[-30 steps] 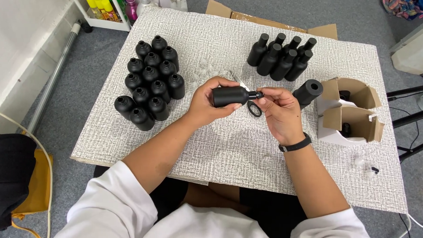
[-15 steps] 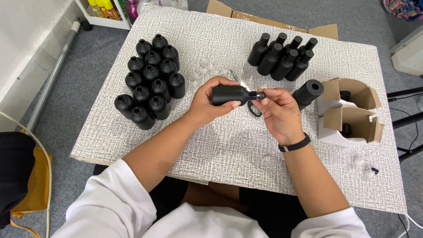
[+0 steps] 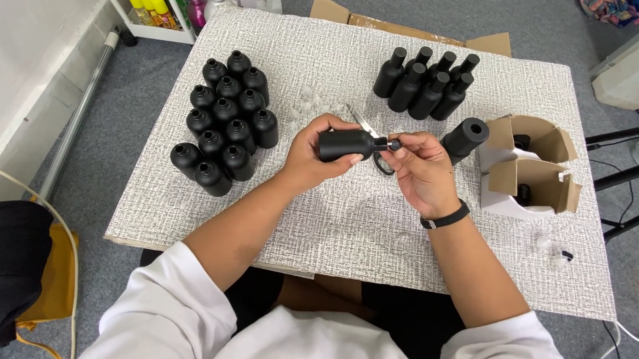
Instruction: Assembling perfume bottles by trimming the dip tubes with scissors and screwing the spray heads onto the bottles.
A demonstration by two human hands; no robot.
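- I've got the black bottle lying on its side in my left hand, held above the table; its long axis runs hand to hand, neck pointing at my right palm.
- My left hand is clamped round the bottle's body; my right hand pinches a small black cap at the neck, fingers closed on it.
- Risk as I judge it: the cap looks tiny, and a cocked start on the neck could cross the thread or let it slip from my fingertips.
- Scissors lie just under and behind my hands, blades pointing away; a dropped cap could land among them.
- Beyond my left hand stands a cluster of open bottles, uncapped; a wide elbow swing could topple them.
- Beyond my right hand stand the capped bottles, with a black cylinder just beside my right knuckles.
- Further right sit cardboard boxes, flaps open.
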